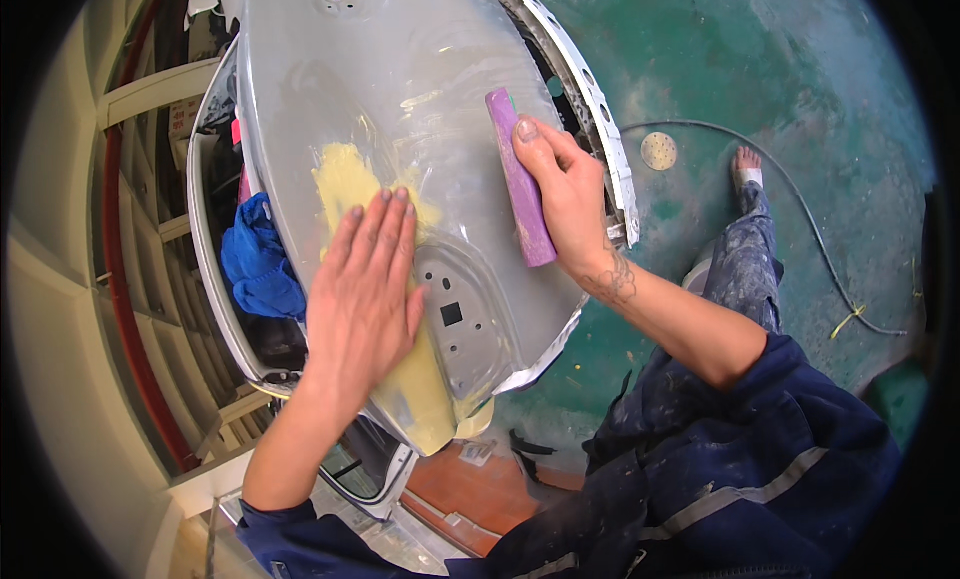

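My left hand (365,279) lies flat on a grey car body panel (430,59), fingers stretched over a patch of yellow filler (340,169); more yellow filler (430,399) runs down beneath it toward the panel's lower end. My right hand (567,194) grips a long purple sanding block (523,204) over the panel's right side, thumb near its upper end; whether the block touches the surface I cannot tell. Between my hands, slightly lower, is a pressed recess (480,309) with a square hole and small round holes.
A blue cloth (262,254) hangs at the panel's left edge, beside cream shelving (150,89) with a red pipe (125,279). On the green floor (760,59) lie a perforated round pad (659,151) and a grey hose (805,199). My bare foot (747,164) is at right.
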`<state>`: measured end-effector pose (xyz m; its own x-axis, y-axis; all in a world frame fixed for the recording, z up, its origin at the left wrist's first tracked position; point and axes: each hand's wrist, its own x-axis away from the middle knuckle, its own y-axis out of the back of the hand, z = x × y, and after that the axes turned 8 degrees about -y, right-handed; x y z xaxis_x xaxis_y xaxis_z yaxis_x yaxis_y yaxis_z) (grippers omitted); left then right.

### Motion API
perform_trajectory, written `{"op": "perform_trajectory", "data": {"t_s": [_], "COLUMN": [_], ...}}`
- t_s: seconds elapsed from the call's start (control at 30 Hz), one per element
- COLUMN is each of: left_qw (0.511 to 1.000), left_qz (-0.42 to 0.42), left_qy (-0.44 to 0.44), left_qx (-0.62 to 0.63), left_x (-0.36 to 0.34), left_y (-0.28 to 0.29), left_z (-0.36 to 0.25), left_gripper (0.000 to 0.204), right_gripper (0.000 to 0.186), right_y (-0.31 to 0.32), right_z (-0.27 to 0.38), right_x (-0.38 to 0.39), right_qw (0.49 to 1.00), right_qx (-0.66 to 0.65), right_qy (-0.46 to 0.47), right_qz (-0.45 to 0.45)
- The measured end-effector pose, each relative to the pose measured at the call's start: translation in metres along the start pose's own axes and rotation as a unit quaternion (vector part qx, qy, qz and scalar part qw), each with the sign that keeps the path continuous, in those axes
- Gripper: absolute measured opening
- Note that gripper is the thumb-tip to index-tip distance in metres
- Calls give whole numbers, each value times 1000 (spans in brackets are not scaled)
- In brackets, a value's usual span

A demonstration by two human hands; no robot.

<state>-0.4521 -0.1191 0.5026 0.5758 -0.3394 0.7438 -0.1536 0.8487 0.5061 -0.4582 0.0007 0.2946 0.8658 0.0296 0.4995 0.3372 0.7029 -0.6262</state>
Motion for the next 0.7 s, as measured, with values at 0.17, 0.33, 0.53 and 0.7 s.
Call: {"op": "perform_trajectory", "data": {"t_s": [0.17,0.33,0.53,0.7], "left_qw": [994,995,998,999], "left_qz": [99,68,44,-35], "left_qy": [-46,-42,-39,-14], "left_qx": [7,62,37,-38], "left_x": [91,140,168,178], "left_y": [-28,-55,-63,-66], "left_z": [-90,-137,-153,-151], "left_gripper": [64,43,44,57], "right_gripper": [68,75,71,62], "right_y": [-18,-26,-14,-3], "right_z": [-25,-49,-58,-63], "right_x": [91,150,159,161], "right_qw": [996,992,991,981], "right_qx": [55,56,11,-62], "right_qy": [56,44,-1,-9], "right_qz": [49,103,137,186]}}
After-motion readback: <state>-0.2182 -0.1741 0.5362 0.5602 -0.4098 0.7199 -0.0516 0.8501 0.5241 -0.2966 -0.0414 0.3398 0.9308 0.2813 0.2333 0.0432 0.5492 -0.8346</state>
